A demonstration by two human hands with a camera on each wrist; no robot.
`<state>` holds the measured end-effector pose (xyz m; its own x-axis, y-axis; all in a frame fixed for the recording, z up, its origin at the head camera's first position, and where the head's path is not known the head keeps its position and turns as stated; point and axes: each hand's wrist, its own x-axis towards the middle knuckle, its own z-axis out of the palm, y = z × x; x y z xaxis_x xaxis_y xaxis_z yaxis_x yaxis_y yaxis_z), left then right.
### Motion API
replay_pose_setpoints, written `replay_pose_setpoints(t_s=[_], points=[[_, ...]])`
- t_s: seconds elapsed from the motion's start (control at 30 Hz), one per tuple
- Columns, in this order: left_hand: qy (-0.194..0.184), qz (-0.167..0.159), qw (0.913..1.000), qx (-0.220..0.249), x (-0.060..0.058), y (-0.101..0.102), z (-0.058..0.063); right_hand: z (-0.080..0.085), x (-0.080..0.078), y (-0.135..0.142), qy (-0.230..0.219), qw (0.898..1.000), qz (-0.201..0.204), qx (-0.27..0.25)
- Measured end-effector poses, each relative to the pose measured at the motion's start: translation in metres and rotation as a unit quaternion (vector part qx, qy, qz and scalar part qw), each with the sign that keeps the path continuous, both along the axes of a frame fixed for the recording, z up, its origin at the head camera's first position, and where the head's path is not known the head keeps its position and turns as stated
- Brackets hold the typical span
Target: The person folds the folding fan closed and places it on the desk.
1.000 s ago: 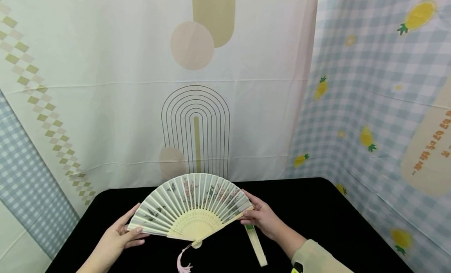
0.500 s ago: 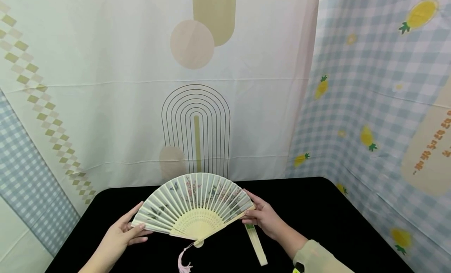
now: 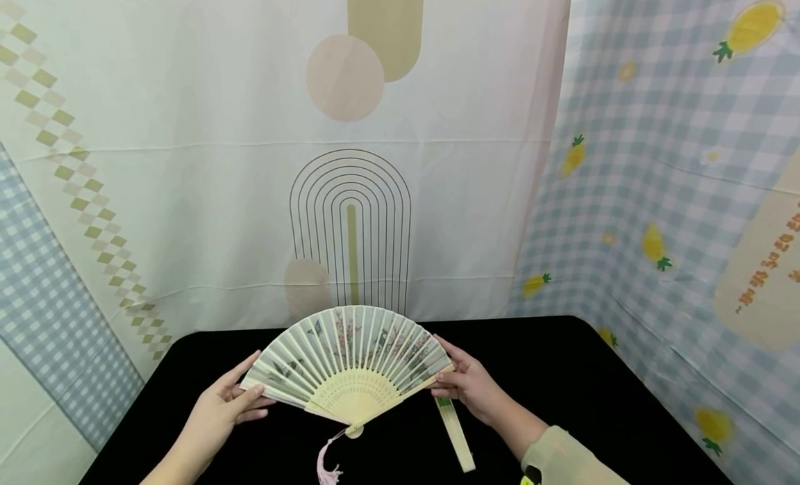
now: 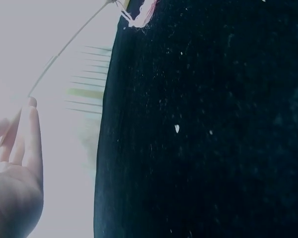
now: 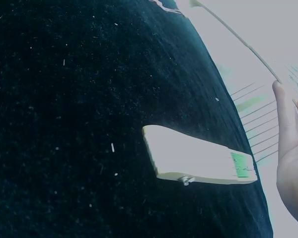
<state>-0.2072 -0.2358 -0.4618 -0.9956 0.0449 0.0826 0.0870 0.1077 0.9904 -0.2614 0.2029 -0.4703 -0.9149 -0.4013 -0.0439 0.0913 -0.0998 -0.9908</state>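
Note:
A folding fan [image 3: 356,360] with flower prints and pale ribs is spread wide over the black table, its arc toward the back curtain. My left hand [image 3: 215,415] pinches its left end between thumb and fingers; in the left wrist view that hand [image 4: 20,173] sits at the fan's edge. At the other end my right hand [image 3: 471,388] grips the outer rib. From the pivot hangs a pink tassel [image 3: 328,464]. A second fan, folded [image 3: 456,436], lies below my right hand, and the right wrist view shows this folded fan [image 5: 198,156] with a green patch near one end.
The black tabletop [image 3: 531,374] carries small pale specks. Behind it hangs a white curtain [image 3: 219,228] with arch and circle prints. A blue checked curtain [image 3: 625,193] with pineapples closes off the right side.
My left hand has moved slightly right and up with the fan's left end, so the fan's spread is a little narrower. My right hand has barely shifted.

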Motion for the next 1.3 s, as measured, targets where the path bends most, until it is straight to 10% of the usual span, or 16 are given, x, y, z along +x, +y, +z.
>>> replay_pose_setpoints(t_s=[1.3], points=[[0.048,0.121,0.9885,0.077,-0.005,0.03,-0.001,0.0,-0.002,-0.004,0.003,1.0,-0.006,-0.001]])
